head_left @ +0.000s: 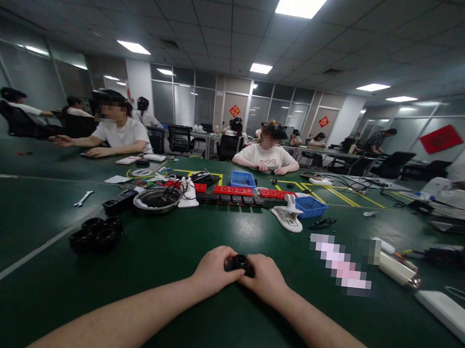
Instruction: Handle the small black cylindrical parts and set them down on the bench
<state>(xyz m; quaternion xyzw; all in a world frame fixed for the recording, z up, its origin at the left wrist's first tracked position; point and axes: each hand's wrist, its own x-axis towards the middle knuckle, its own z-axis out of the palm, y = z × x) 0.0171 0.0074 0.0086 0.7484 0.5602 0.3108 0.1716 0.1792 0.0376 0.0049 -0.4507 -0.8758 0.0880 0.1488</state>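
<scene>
Both my hands meet at the middle of the green table (185,307). Between them is a small black round part (240,261) with a ring-shaped top; its sides are mostly covered by my fingers. My left hand (216,269) grips it from the left, thumb pointing inward. From the right, my right hand (265,277) closes on the same part, its thumb close to the left thumb. Several similar-looking black round parts (96,234) sit clustered on the table to the left of my hands.
Ahead lie a metal bowl (157,201), red strips (234,191), a white clip base (288,215) and blue bins (310,206). A wrench (84,198) rests at left. White devices (450,316) lie at right. Two people (268,153) sit across the table.
</scene>
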